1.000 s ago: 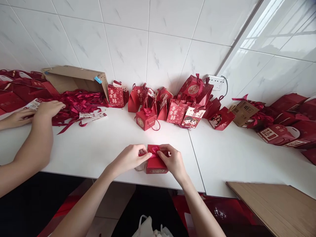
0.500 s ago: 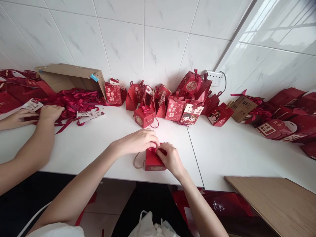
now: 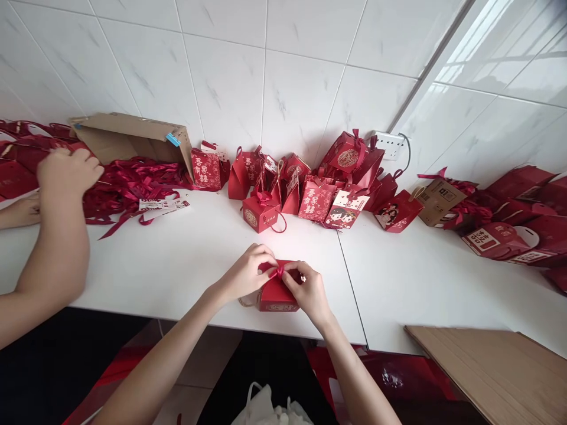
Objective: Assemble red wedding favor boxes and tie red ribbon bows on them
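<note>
A small red gift box (image 3: 279,298) with gold print on its front side rests near the table's front edge. On its top is a bright red ribbon (image 3: 280,271) gathered into a small bow or knot. My left hand (image 3: 250,268) pinches the ribbon from the left, its fingertips at the knot. From the right, my right hand (image 3: 306,288) pinches it too, thumb and forefinger closed. A twisted cord handle (image 3: 245,302) hangs out at the box's left side, partly behind my left hand.
Behind stand a finished-looking red box with a bow (image 3: 261,212) and several red gift bags (image 3: 316,198). Left, a cardboard box (image 3: 133,127) spills red ribbons (image 3: 133,183); a co-worker's arm (image 3: 64,230) reaches there. Right lie more red boxes (image 3: 500,236) and a cardboard sheet (image 3: 491,366).
My hands have drawn slightly apart at the ribbon, and the knot shows more clearly. The co-worker's hand has risen away from the printed cards at the left.
</note>
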Available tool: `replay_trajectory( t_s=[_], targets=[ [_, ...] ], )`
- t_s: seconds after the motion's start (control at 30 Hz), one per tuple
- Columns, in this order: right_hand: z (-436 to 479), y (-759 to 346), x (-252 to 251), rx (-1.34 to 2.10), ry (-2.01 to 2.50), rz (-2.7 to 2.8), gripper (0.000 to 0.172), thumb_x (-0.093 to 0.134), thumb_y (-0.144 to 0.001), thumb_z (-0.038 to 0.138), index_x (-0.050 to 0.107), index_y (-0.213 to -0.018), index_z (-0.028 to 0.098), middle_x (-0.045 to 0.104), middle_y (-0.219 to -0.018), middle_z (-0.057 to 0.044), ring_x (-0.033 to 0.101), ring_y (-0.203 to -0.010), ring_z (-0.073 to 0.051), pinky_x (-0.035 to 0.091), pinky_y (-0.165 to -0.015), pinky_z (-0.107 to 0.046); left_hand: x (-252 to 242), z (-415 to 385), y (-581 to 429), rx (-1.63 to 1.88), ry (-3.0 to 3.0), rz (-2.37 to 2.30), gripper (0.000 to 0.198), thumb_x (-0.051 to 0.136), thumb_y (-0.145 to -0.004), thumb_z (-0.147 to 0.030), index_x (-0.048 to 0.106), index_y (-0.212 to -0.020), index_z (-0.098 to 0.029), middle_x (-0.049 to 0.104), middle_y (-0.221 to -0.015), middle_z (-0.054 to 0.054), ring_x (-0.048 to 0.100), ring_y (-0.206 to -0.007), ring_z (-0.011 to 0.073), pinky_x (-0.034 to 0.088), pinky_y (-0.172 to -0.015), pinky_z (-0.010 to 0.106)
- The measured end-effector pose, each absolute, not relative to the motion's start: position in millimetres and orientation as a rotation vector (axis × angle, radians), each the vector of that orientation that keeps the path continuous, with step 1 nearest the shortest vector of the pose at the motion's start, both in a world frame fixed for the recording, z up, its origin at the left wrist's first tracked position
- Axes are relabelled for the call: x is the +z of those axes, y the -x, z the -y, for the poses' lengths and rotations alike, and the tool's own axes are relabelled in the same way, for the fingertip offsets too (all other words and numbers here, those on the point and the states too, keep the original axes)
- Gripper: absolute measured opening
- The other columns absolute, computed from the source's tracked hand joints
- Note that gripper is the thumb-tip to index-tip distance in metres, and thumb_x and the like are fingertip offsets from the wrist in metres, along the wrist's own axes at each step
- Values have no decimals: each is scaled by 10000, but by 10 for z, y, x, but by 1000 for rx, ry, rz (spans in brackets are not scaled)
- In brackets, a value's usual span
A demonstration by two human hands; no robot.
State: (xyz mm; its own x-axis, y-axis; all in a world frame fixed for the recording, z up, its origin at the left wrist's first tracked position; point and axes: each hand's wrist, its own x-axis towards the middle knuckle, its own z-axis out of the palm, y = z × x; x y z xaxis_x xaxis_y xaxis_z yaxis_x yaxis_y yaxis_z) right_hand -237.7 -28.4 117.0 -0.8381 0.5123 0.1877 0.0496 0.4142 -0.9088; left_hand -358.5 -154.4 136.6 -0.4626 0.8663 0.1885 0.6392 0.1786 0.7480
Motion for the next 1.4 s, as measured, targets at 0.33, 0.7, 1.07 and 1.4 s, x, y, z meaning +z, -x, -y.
replay_trajectory(
  t_s=[0.33,0.7,1.07,1.4],
  targets=[
    [343,2334,1242,1371,542,2238,130,547,-806,309,621,-774,208,655,-702,-12,556,-589,-143,473,-592,-273,1156,1584,3242,1313,-1300,-2412,231,461,-899,-322,648,-833,-205,613,-1131,74,513,-1136,246,356,-1001,427],
    [279,2314,1292,1299,494,2339,134,529,-821,289,622,-765,211,671,-728,-12,562,-577,-132,483,-576,-263,1141,1552,3330,1436,-1216,-2090,182,471,-853,-256,636,-835,-182,581,-1215,96,512,-1175,225,435,-1013,379],
    [261,2298,1268,1225,419,2374,139,516,-861,272,619,-789,212,659,-749,-14,575,-609,-140,484,-596,-268,1152,1519,3324,1493,-1026,-1969,257,523,-841,-393,655,-768,-184,553,-1261,89,487,-1224,251,410,-1037,378],
    [225,2221,1233,829,190,2366,221,440,-934,192,656,-973,224,662,-956,-77,579,-884,-210,514,-778,-357,1042,1518,3341,1604,-892,-1762,343,498,-872,-396,664,-659,-185,269,-1534,-16,273,-1391,274,359,-1085,352]
  ],
)
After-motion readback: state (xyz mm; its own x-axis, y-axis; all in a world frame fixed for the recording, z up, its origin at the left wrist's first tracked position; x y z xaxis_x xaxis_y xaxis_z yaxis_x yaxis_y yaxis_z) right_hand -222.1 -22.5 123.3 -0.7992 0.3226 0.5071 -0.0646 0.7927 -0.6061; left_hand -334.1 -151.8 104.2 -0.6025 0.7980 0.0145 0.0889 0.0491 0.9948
